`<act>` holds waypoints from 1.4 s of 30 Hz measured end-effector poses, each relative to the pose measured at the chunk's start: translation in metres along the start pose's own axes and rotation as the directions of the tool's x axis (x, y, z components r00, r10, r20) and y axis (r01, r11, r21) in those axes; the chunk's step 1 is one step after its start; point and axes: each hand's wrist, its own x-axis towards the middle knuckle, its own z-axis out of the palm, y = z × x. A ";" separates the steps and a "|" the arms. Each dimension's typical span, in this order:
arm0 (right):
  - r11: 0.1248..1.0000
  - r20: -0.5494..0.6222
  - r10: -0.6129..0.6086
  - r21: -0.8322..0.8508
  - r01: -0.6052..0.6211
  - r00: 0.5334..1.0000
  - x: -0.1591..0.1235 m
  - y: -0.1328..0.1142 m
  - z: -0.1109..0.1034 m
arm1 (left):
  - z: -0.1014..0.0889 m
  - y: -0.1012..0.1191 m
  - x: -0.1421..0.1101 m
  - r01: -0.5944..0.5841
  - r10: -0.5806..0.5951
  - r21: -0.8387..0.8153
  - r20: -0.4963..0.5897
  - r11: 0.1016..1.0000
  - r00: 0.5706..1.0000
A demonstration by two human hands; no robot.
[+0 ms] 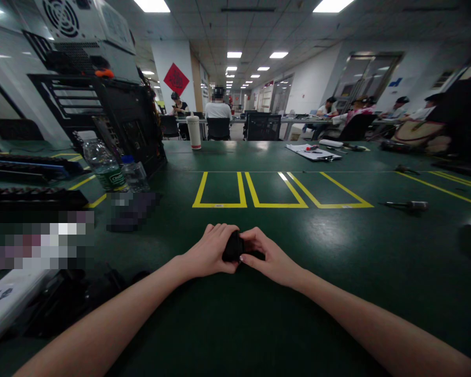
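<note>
- A small black object (233, 250) was held over the green table (235, 330), nearer than the yellow tape outlines (277, 206); whether the tabletop was touched could not be told.
- Its left side was hidden by the left hand (215, 248), closed around it.
- Its right edge was pinched by the right hand's (269, 257) thumb and fingers.
- At left, a white item (13, 301) was cut off, partly pixelated.

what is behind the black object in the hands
Green tabletop lies beyond the black object, with yellow tape outlines farther back. Whatever the object, the left hand and the right hand directly cover cannot be seen.
</note>
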 end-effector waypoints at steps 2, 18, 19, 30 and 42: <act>1.000 0.006 0.005 0.023 -0.005 1.000 0.000 -0.001 0.000 | -0.001 0.001 0.000 0.004 -0.004 -0.008 0.004 1.000 1.000; 0.999 0.007 0.033 -0.004 -0.033 0.999 -0.001 -0.002 -0.002 | -0.003 0.002 -0.001 -0.003 0.004 -0.043 0.004 0.999 1.000; 0.999 0.004 0.041 0.018 -0.041 0.999 0.000 -0.001 -0.002 | -0.002 0.001 0.000 -0.003 0.003 -0.041 -0.002 0.999 1.000; 0.997 0.013 0.075 0.021 -0.075 0.997 0.002 0.001 -0.001 | -0.001 0.000 0.001 0.007 -0.007 -0.034 0.008 0.999 1.000; 0.993 -0.027 0.097 0.066 -0.095 0.995 0.004 0.000 0.000 | 0.000 0.000 0.001 0.001 -0.001 -0.021 -0.002 1.000 1.000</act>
